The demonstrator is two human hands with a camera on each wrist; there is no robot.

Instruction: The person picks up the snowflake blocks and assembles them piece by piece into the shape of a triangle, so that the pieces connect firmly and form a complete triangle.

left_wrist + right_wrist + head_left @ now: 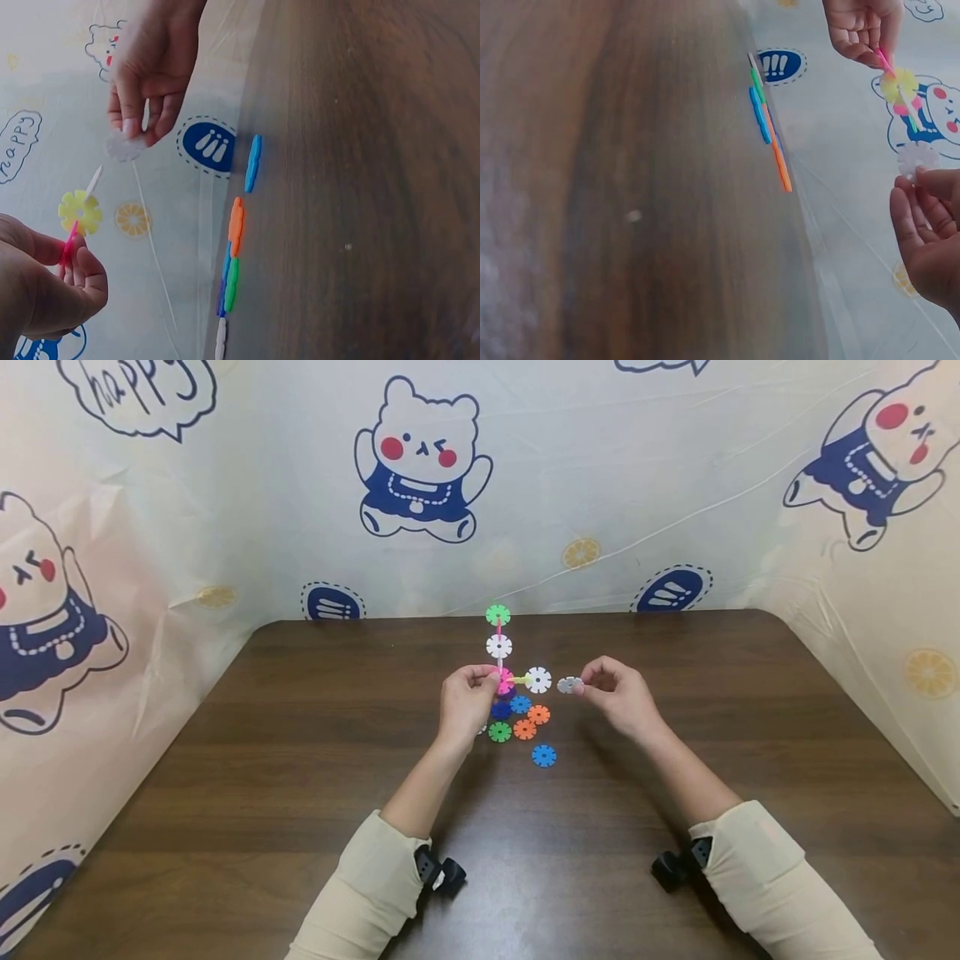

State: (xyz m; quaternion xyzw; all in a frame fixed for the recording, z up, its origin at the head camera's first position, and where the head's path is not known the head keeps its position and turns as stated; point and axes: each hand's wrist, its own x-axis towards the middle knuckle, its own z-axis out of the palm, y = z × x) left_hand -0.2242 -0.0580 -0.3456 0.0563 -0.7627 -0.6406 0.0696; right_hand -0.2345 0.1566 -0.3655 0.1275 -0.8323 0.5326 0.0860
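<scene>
My left hand (467, 703) pinches a pink notched disc (505, 681) between thumb and fingers. Joined to that disc is a short branch with a yellow disc (79, 212), seen nearly edge-on from above, and a white disc (537, 679) at its end. Away from me the chain runs through another white disc (498, 646) to a green disc (498, 615). My right hand (619, 695) pinches a loose pale, see-through disc (919, 159) by its edge. A small gap separates this disc from the white one ending the branch.
On the brown wooden table (300, 793) lie several loose discs close in front of the hands: blue (544, 756), orange (525, 729), green (500, 732) and dark blue (500, 710). A patterned sheet (285, 485) hangs behind the table.
</scene>
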